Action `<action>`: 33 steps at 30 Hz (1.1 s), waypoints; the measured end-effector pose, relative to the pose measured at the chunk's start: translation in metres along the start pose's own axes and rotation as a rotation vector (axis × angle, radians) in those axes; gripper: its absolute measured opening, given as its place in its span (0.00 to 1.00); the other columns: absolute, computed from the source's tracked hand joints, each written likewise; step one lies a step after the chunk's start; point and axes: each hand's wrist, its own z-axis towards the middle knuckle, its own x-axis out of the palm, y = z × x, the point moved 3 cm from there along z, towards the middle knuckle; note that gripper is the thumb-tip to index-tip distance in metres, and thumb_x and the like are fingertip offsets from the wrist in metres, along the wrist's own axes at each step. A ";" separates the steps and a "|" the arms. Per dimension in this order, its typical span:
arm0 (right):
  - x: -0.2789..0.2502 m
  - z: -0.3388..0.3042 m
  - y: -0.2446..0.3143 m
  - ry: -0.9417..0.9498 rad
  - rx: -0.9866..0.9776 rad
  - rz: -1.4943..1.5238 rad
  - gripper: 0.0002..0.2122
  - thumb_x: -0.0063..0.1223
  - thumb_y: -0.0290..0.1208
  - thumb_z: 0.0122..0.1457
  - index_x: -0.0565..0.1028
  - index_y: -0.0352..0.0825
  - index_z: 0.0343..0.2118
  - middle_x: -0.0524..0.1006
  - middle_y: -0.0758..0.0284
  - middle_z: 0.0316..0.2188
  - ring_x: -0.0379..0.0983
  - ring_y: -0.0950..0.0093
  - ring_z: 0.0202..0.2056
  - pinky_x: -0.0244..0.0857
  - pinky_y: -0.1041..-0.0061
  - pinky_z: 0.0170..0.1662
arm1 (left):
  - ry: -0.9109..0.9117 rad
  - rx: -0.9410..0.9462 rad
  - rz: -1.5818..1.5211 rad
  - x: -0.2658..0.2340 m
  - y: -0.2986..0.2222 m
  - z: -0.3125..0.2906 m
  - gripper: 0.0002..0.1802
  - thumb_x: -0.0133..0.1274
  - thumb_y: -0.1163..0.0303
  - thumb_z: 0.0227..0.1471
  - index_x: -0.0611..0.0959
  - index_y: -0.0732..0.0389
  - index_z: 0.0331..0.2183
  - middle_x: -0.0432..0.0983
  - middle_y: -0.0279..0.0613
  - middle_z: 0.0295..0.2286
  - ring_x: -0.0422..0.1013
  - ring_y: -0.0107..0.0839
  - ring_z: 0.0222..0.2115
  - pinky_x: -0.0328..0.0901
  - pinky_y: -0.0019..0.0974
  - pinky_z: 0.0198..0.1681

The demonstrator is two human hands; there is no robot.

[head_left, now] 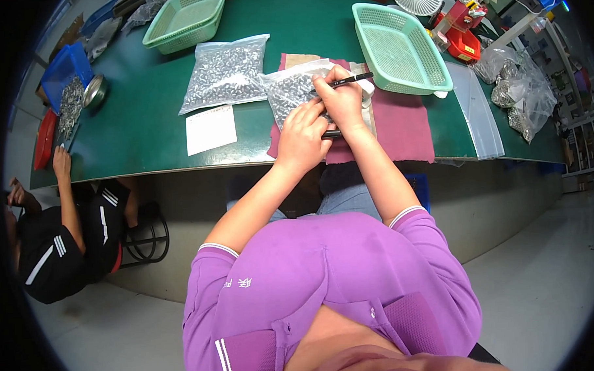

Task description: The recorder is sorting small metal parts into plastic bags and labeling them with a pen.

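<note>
My right hand point(344, 105) is closed around a black marker point(352, 80), whose back end points right, above a clear plastic bag point(282, 89) full of small grey metal parts. Its tip is hidden by my fingers. Across the lower part of that bag lies my left hand point(302, 138), with a short black cap-like piece point(332, 134) held between thumb and fingers. A second bag point(226, 73) of similar parts lies flat to the left. Just below it is a white paper slip point(210, 130) with faint print.
A maroon cloth point(403, 126) lies under the nearer bag on the green table point(158, 135). Green baskets point(402, 48) point(185, 20) stand farther back. Right are clear plastic sheets point(476, 114) and bagged parts point(517, 93). At far left, a co-worker's hand point(62, 161) is near loose parts point(70, 105).
</note>
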 end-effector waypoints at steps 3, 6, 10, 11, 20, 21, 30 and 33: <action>0.000 -0.001 0.001 0.005 0.032 -0.005 0.13 0.56 0.28 0.46 0.62 0.34 0.14 0.64 0.73 0.12 0.59 0.83 0.18 0.55 0.80 0.21 | 0.021 -0.018 -0.014 0.003 0.002 -0.002 0.06 0.54 0.74 0.33 0.73 0.64 0.18 0.70 0.47 0.39 0.64 0.42 0.46 0.57 0.46 0.49; 0.001 -0.001 0.000 0.011 0.015 -0.036 0.13 0.56 0.28 0.46 0.62 0.34 0.14 0.64 0.73 0.12 0.58 0.83 0.18 0.55 0.80 0.21 | 0.034 -0.016 -0.007 0.004 0.004 -0.004 0.07 0.54 0.73 0.33 0.74 0.64 0.19 0.70 0.48 0.39 0.64 0.42 0.46 0.57 0.45 0.49; 0.002 0.000 -0.004 -0.025 0.021 -0.012 0.12 0.55 0.28 0.45 0.63 0.33 0.15 0.65 0.71 0.12 0.59 0.82 0.17 0.56 0.78 0.21 | 0.031 -0.022 -0.010 0.003 0.006 -0.005 0.08 0.55 0.72 0.33 0.74 0.64 0.20 0.70 0.48 0.39 0.64 0.43 0.46 0.56 0.45 0.50; 0.002 0.000 -0.008 -0.046 0.025 -0.014 0.12 0.56 0.28 0.46 0.63 0.34 0.15 0.63 0.74 0.12 0.57 0.85 0.18 0.54 0.81 0.21 | 0.031 -0.022 -0.009 0.004 0.005 -0.005 0.08 0.55 0.72 0.33 0.75 0.64 0.20 0.70 0.48 0.39 0.64 0.43 0.46 0.56 0.45 0.50; 0.001 0.000 -0.005 -0.033 0.015 -0.009 0.12 0.54 0.27 0.45 0.62 0.33 0.14 0.64 0.71 0.12 0.59 0.81 0.16 0.56 0.78 0.21 | 0.048 -0.022 -0.010 0.005 0.006 -0.006 0.09 0.55 0.71 0.35 0.77 0.65 0.23 0.70 0.48 0.39 0.63 0.42 0.46 0.55 0.44 0.50; 0.001 0.000 -0.004 -0.034 0.015 -0.009 0.12 0.54 0.27 0.45 0.62 0.33 0.14 0.64 0.71 0.12 0.59 0.81 0.16 0.56 0.78 0.21 | 0.039 -0.022 -0.007 0.005 0.006 -0.007 0.09 0.55 0.71 0.35 0.77 0.65 0.23 0.70 0.47 0.39 0.64 0.43 0.46 0.55 0.44 0.50; -0.003 0.002 -0.008 -0.137 -0.035 -0.010 0.12 0.57 0.30 0.46 0.65 0.33 0.15 0.66 0.70 0.11 0.60 0.82 0.16 0.57 0.78 0.21 | 0.036 -0.014 -0.002 0.004 0.005 -0.005 0.08 0.54 0.71 0.35 0.76 0.65 0.22 0.70 0.48 0.39 0.64 0.43 0.46 0.56 0.45 0.50; -0.001 0.002 -0.011 -0.115 -0.007 0.008 0.12 0.56 0.30 0.46 0.65 0.33 0.15 0.67 0.70 0.11 0.61 0.81 0.16 0.58 0.78 0.22 | 0.031 -0.008 0.006 0.006 0.006 -0.006 0.08 0.54 0.72 0.34 0.74 0.64 0.20 0.70 0.48 0.40 0.64 0.43 0.46 0.56 0.45 0.50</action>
